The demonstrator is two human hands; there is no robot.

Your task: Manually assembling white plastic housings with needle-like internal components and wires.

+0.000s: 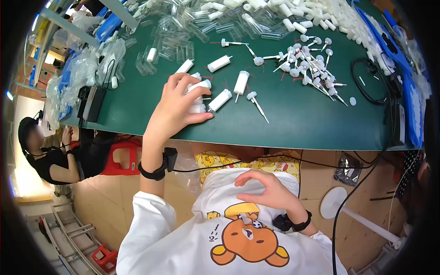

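My left hand (169,106) curls over a cluster of white plastic cylinders (196,108) on the green table, with fingers and thumb around them. The palm partly hides them. Close by lie more of these, such as a white cylinder (241,82) with a thin stem at one end and fine red wires at the other. A slim white stem with a round cap (258,107) lies by itself to the right. My right hand (266,190) hovers over my lap with its fingers apart, holding nothing.
On the green table (293,130) are a pile of capped stems with red wires (307,66), clear tubes (176,39) and a heap of white cylinders (293,13). A black cable (355,82) loops at the right. A seated person (55,151) is at the left.
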